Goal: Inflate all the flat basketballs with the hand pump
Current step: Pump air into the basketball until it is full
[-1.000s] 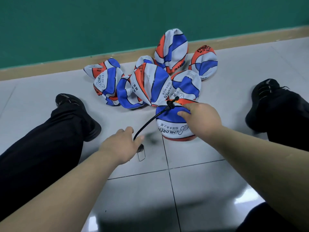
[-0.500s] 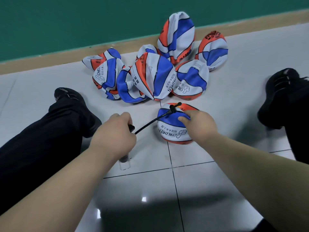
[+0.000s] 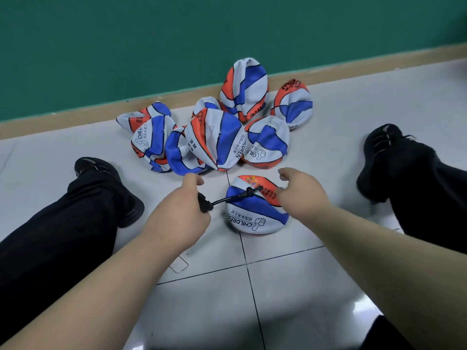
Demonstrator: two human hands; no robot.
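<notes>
Your left hand (image 3: 182, 215) is clenched round the pump (image 3: 203, 203), whose black end pokes out just past your thumb. From that grip the hose (image 3: 227, 197) runs right to the ball (image 3: 255, 218), with its tip on the ball's top. Your right hand (image 3: 302, 195) sits at the ball's right edge with its fingers curled; whether it actually grips the ball can't be told. Beyond both hands lies the pile (image 3: 214, 137) of flat balls.

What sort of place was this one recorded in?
Probably an indoor sports or school room, seen from floor level: glossy pale floor tiles, a green wall with tan skirting, and a heap of flat basketballs lying close by it.
</notes>
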